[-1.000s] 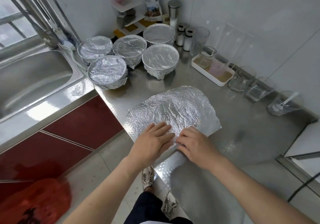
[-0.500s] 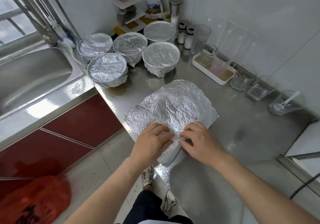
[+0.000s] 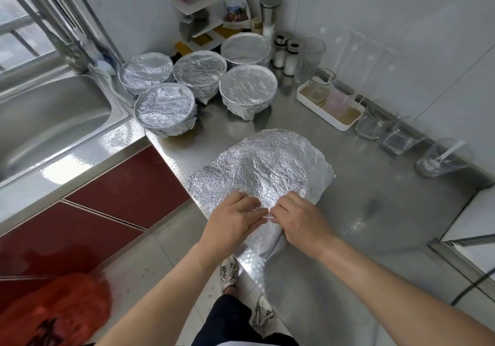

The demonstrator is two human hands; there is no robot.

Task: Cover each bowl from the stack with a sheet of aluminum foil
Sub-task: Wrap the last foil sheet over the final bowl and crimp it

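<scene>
The foil sheet (image 3: 270, 168) lies draped over a bowl at the near edge of the steel tabletop (image 3: 369, 211). The bowl itself is hidden; only a round raised outline shows through the foil. The left hand (image 3: 233, 222) and the right hand (image 3: 300, 219) meet at the near side of that outline. The fingers of both are bent onto the foil and gather it down over the rim, while the far and side margins stand loose and unfolded. Five covered bowls (image 3: 247, 88) stand grouped at the back of the tabletop, beside the sink (image 3: 53, 120). The sheet is judged very light, thin and already heavily creased. It should hold whatever fold is pressed into it, but it will likely tear if pulled taut across the rim. Hold is best taken at the loose margin just outside the rim and worked round in short crimps. The bowl probably slides easily on the smooth steel, so one hand should steady it.
</scene>
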